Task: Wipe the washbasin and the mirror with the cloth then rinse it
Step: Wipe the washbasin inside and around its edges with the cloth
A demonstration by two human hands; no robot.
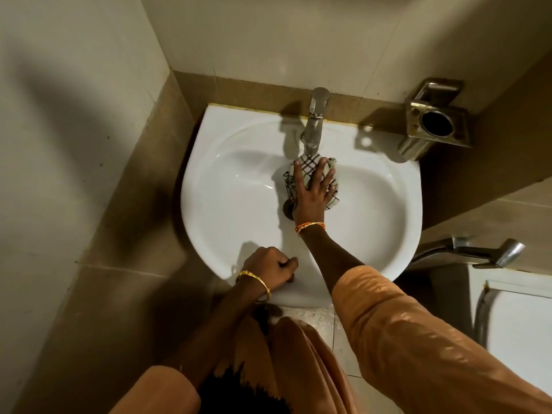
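A white washbasin (pixel 233 186) is fixed in a tiled corner, with a steel tap (pixel 315 122) at its back. My right hand (pixel 313 189) lies flat with spread fingers on a cream cloth with dark checks (pixel 307 164), pressing it against the bowl just below the tap spout. The cloth and hand partly cover the drain (pixel 287 208). My left hand (pixel 270 271) is curled on the front rim of the basin, holding the edge. No mirror is in view.
A steel wall holder with a round cup (pixel 436 121) hangs at the right of the basin. Lower right are a steel spray handle (pixel 493 253) and a white toilet tank (pixel 519 312). Tiled walls close in on the left and behind.
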